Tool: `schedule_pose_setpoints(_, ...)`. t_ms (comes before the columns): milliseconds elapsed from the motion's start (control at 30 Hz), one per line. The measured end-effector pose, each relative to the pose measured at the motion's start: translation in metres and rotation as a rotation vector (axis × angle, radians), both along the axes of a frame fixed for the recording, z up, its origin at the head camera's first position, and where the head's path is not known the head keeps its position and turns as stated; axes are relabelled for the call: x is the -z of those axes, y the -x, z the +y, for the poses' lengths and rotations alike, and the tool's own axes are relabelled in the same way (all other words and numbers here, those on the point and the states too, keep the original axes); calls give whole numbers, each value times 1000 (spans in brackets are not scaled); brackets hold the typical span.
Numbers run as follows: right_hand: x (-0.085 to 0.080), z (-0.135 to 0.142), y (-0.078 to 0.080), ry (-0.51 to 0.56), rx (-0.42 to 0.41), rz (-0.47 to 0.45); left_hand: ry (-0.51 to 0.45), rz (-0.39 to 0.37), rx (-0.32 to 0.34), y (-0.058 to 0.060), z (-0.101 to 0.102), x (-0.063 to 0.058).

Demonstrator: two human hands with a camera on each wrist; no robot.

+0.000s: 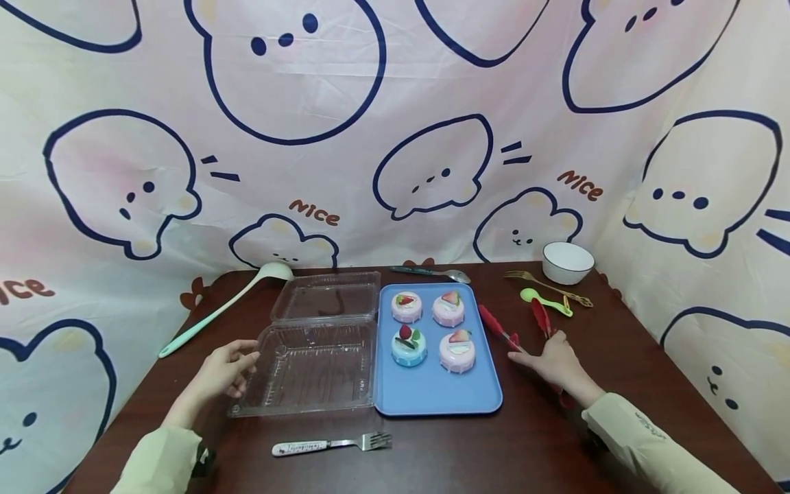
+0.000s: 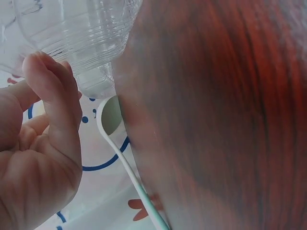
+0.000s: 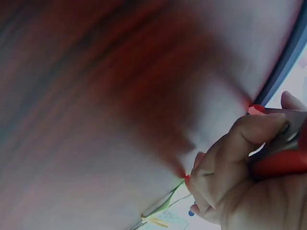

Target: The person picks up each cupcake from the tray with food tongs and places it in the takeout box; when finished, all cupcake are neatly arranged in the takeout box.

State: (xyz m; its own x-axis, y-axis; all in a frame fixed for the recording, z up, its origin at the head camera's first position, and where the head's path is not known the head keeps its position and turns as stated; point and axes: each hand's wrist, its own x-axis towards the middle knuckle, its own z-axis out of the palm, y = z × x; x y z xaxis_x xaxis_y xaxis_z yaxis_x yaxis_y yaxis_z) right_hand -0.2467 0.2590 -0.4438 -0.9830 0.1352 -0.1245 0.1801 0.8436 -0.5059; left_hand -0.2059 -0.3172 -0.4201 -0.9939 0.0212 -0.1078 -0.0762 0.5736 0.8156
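well, the red tongs [image 1: 496,326] were spread just right of the blue tray [image 1: 432,399], the fingers of the right hand [image 1: 560,365] clamped on them. four small cakes [image 1: 457,353] sat on the tray. the left hand [image 1: 221,370] bent its fingers at the clear box [image 1: 317,367]'s left edge; whether they pinched it, i couldn't tell.

The wrist views cut off the plastic box [image 2: 91,33] beside the left fingers [image 2: 53,84] and the tongs [image 3: 280,164] in the right fingers [image 3: 254,130].

Spread red tongs [image 1: 541,318]; seemingly plastic container [image 1: 316,370]
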Motion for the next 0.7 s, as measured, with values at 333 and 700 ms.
schedule_pose_setpoints(333,-16,14,-17,73,-20,73,-16,-7,-1,-2,0,-1)
schedule_pose_setpoints(700,-21,21,-47,55,-204,317,-18,-7,-30,-2,2,1)
